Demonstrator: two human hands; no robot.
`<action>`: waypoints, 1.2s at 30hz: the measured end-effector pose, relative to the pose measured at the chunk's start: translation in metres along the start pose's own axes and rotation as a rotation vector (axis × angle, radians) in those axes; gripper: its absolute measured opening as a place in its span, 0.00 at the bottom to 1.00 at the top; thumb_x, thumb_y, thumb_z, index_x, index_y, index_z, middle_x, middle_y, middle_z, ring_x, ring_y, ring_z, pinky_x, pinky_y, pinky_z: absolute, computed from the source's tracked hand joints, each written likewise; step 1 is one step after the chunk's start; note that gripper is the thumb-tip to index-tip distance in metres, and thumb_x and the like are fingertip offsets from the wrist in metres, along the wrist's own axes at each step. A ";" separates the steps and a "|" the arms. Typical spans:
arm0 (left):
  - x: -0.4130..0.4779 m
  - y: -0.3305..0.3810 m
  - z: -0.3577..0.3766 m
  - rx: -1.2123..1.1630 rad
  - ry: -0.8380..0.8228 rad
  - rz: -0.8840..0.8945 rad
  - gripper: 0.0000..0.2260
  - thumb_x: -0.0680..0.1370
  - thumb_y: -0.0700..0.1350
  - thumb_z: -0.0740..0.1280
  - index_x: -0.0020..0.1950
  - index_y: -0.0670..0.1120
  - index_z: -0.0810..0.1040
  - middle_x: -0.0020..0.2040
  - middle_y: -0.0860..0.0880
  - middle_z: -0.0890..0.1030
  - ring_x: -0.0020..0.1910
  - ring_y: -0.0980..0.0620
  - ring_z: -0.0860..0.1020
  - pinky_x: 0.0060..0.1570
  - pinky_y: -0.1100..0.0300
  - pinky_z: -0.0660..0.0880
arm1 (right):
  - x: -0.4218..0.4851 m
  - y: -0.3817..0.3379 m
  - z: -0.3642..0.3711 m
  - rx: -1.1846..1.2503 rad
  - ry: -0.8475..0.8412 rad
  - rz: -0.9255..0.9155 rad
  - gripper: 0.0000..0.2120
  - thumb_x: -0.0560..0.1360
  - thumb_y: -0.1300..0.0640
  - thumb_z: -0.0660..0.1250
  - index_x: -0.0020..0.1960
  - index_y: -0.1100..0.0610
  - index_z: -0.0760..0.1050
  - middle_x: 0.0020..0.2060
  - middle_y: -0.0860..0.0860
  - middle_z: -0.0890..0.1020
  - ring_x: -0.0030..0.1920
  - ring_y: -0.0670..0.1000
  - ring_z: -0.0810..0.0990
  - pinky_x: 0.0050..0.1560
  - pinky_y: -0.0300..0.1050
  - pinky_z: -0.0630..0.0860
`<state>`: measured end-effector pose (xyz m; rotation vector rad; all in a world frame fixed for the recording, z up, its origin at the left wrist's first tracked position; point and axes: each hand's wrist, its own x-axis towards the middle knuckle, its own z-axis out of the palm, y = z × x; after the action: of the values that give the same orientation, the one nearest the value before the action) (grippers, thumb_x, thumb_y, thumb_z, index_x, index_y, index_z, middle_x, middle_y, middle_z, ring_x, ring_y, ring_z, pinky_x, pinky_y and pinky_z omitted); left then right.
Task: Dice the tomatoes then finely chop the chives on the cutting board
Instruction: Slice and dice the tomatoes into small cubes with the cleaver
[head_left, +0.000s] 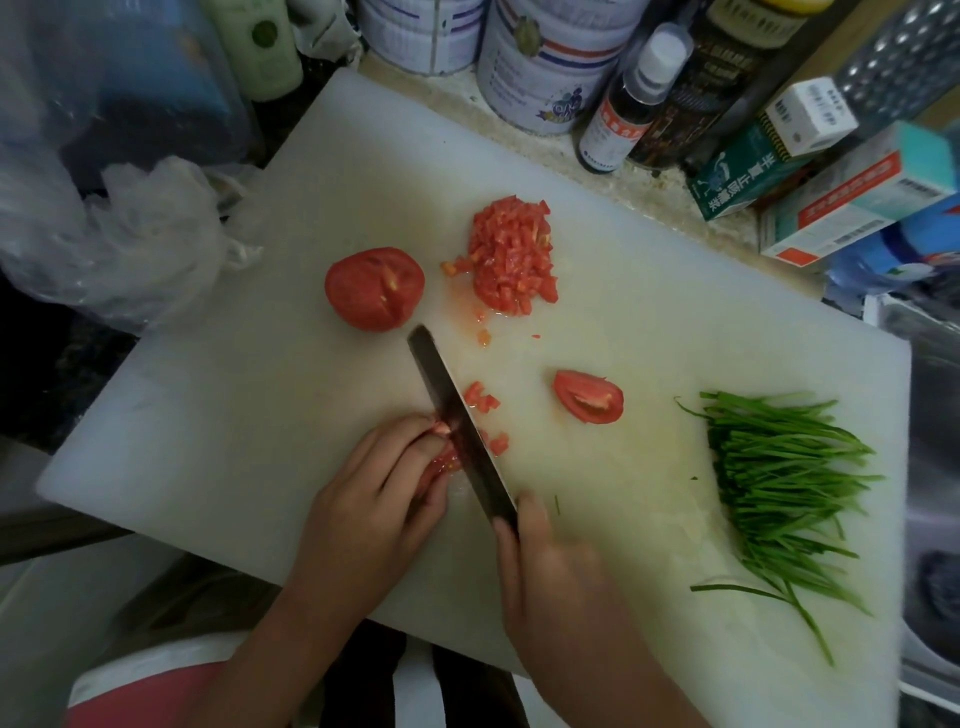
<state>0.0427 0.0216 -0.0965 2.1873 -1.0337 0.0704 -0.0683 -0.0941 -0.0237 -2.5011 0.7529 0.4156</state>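
On the white cutting board (260, 395) my left hand (374, 493) holds a piece of tomato (444, 460) down with curled fingers. My right hand (550, 566) grips the handle of a knife (457, 421), its blade set against that piece. A few fresh cubes (485, 405) lie right of the blade. A pile of diced tomato (514, 257) sits at the board's far middle, a tomato half (374, 288) to its left, a wedge (587, 397) to the right of the knife. A bundle of chives (779, 478) lies at the board's right.
Tins (545, 62), bottles (628, 98) and cardboard boxes (852, 197) crowd the counter behind the board. A crumpled clear plastic bag (130, 234) lies at the left. A metal grater (904, 62) stands at the far right corner.
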 end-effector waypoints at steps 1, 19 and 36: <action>0.000 0.000 0.000 0.001 0.003 0.000 0.10 0.75 0.39 0.71 0.55 0.36 0.82 0.57 0.42 0.81 0.56 0.47 0.79 0.63 0.61 0.73 | 0.007 -0.001 0.004 0.006 0.051 -0.051 0.33 0.73 0.37 0.32 0.63 0.53 0.64 0.35 0.55 0.80 0.37 0.59 0.80 0.32 0.48 0.69; -0.001 -0.003 -0.001 -0.003 0.001 0.009 0.13 0.77 0.43 0.67 0.57 0.37 0.82 0.57 0.43 0.81 0.57 0.50 0.78 0.66 0.66 0.70 | -0.016 0.011 -0.002 0.075 0.117 0.031 0.41 0.67 0.27 0.28 0.63 0.49 0.62 0.30 0.48 0.71 0.40 0.54 0.77 0.36 0.43 0.64; -0.006 -0.001 -0.014 -0.158 -0.045 -0.105 0.19 0.76 0.47 0.67 0.64 0.38 0.76 0.64 0.46 0.74 0.64 0.52 0.74 0.66 0.64 0.69 | -0.031 0.027 -0.003 0.138 0.194 -0.062 0.26 0.71 0.26 0.36 0.51 0.43 0.61 0.19 0.48 0.60 0.22 0.45 0.64 0.28 0.43 0.57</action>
<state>0.0425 0.0345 -0.0888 2.1024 -0.9153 -0.1052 -0.1090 -0.1020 -0.0184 -2.4500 0.7479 0.0956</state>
